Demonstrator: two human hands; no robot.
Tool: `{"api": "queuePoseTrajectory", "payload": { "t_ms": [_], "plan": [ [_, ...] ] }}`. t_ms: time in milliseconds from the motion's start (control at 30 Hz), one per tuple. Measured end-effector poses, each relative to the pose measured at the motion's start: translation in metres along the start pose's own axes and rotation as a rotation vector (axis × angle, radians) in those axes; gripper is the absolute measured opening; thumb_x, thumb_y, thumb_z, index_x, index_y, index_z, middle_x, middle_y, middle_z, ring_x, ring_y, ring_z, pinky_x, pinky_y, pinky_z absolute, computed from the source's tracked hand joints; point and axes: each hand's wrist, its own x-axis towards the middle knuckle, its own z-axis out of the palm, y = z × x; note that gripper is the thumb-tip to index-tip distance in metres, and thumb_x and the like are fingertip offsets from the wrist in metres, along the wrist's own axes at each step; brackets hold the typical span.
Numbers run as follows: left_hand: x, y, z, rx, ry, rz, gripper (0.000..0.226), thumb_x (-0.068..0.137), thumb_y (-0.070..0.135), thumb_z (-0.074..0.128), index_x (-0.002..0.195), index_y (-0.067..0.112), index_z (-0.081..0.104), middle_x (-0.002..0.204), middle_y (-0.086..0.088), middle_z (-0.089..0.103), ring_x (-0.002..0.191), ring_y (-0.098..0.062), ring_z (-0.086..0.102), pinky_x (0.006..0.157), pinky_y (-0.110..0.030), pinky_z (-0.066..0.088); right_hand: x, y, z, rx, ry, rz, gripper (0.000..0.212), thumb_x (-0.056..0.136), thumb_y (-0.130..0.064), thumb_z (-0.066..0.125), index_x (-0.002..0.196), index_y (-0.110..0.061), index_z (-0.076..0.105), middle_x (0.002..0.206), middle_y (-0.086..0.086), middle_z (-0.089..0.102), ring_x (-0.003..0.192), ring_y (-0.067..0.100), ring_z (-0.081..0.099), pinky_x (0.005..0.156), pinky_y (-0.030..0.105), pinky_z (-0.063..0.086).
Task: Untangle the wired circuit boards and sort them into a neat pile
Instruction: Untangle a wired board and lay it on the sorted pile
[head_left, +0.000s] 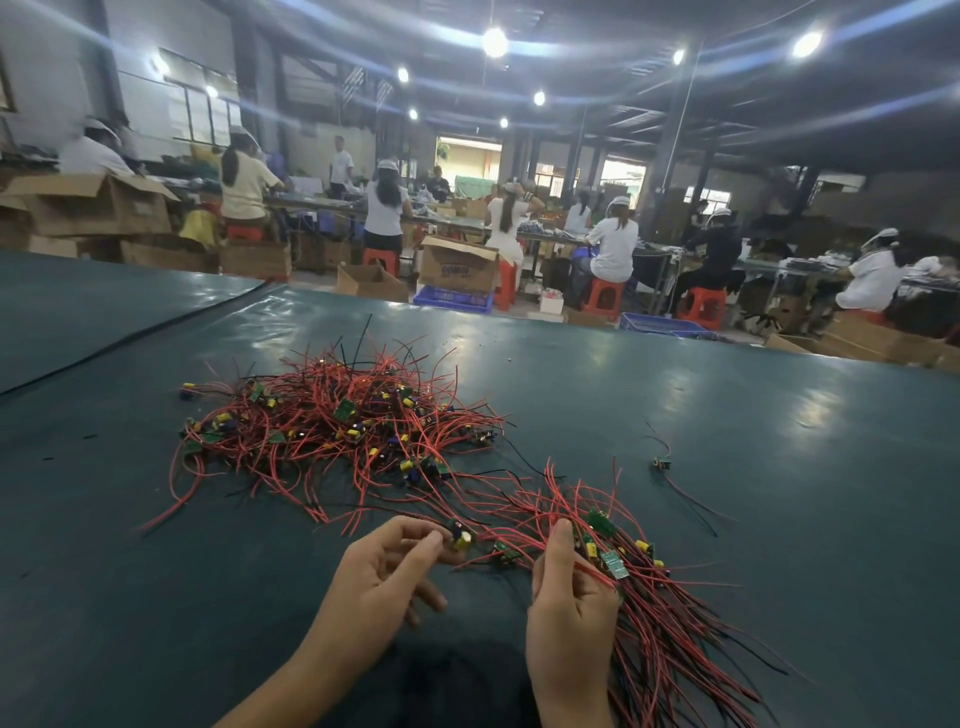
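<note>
In the head view, 1 wired circuit board (460, 535) is pinched at the fingertips of the left hand (384, 569), just beside the sorted bundle (660, 618) gripped in the curled right hand (569, 613). The tangled heap (337, 421) lies beyond both hands. Judged step: 1 board is being freed. Next, its wires probably must be drawn clear and laid alongside the bundle.

There are two hands: left hand (384, 566), right hand (569, 608). One tangled heap (332, 431), one bundle (675, 623), one pinched board (460, 536), one stray board (662, 462).
</note>
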Motion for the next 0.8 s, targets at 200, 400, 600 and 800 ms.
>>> {"api": "queuePoseTrajectory", "payload": {
  "t_ms": [200,400,600,800],
  "plan": [
    [-0.005,-0.008,0.003,0.159,-0.15,0.096,0.043,0.083,0.011,0.071,0.114,0.037,0.054,0.101,0.008,0.067,0.061,-0.024,0.066,0.058,-0.023,0.051,-0.003,0.003,0.002,0.023,-0.082,-0.105,0.055,0.09,-0.041,0.045,0.041,-0.019,0.038,0.037,-0.006,0.029,0.036,0.006,0.025,0.041,0.015,0.021],
    [-0.005,-0.015,0.001,0.326,-0.21,0.191,0.037,0.078,0.025,0.077,0.102,0.048,0.061,0.093,0.012,0.062,0.059,-0.009,0.057,0.059,-0.021,0.049,-0.009,0.007,0.007,-0.069,-0.267,-0.312,0.053,0.091,-0.043,0.053,0.047,-0.014,0.044,0.042,0.0,0.038,0.039,0.006,0.035,0.042,0.023,0.027],
    [-0.003,-0.009,0.0,0.227,-0.216,0.194,0.017,0.092,0.036,0.056,0.079,0.032,0.066,0.089,0.005,0.063,0.08,-0.016,0.063,0.072,-0.039,0.053,-0.013,0.01,0.007,-0.205,-0.377,-0.44,0.044,0.087,-0.031,0.062,0.05,-0.017,0.043,0.046,-0.016,0.038,0.042,0.0,0.037,0.045,0.018,0.028],
    [-0.002,-0.024,-0.001,0.38,-0.406,0.246,0.024,0.08,0.034,0.07,0.103,0.035,0.064,0.098,0.008,0.066,0.096,-0.011,0.064,0.081,-0.038,0.053,-0.011,0.013,0.006,-0.189,-0.364,-0.398,0.041,0.086,-0.021,0.059,0.049,-0.028,0.041,0.046,-0.018,0.043,0.045,-0.002,0.043,0.049,0.012,0.031]
  ]
}}
